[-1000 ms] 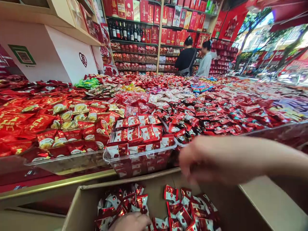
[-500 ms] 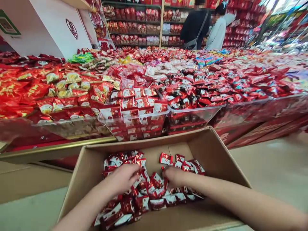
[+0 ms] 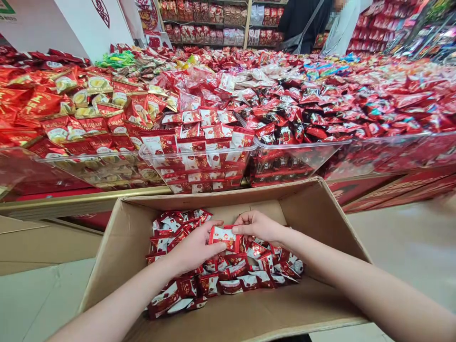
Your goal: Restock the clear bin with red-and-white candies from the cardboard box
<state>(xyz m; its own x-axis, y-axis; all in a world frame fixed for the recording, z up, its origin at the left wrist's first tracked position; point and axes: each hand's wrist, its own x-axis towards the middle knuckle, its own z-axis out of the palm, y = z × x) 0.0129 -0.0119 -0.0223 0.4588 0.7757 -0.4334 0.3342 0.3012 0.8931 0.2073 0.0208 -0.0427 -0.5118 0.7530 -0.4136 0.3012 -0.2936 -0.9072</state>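
Observation:
Between my two hands is a small red and white candy packet (image 3: 225, 237), held above the others in a cardboard box (image 3: 228, 202). My left hand (image 3: 203, 242) grips its left side, thumb across the front. At the packet's upper right, my right hand (image 3: 254, 225) pinches the edge between thumb and fingers. Whether more packets lie behind the front one, I cannot tell. Loose packets (image 3: 233, 285) of the same red and white kind cover much of the box floor under my hands.
Just beyond the box stands a clear plastic bin (image 3: 199, 156) stacked with matching packets. Beside it are a bin of dark red packets (image 3: 285, 161) and durian packets (image 3: 90, 126). Two people, one in dark clothes (image 3: 302, 23), stand behind the display near stocked shelves (image 3: 206, 33).
My hands have come together from separate spots over the loose packets, and a packet is now lifted between them. The view has tipped downward.

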